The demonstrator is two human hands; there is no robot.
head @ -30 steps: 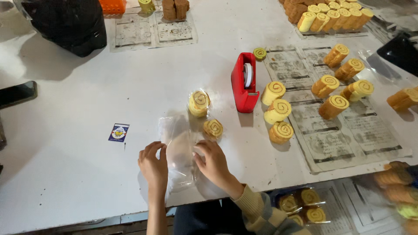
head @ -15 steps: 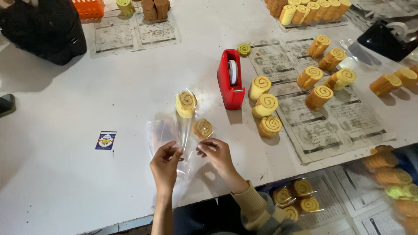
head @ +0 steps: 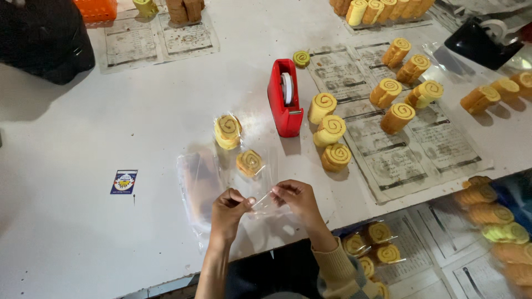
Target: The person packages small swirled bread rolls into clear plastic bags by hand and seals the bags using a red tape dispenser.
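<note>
Right now your left hand and right hand both keep a pinching grip on a thin clear plastic bag, stretched between them at the counter's near edge. At 12 o'clock from it sits a wrapped yellow swirl roll slice; the red tape dispenser stands at 1 o'clock. Pull unevenly and that flimsy film could tear or slip free.
</note>
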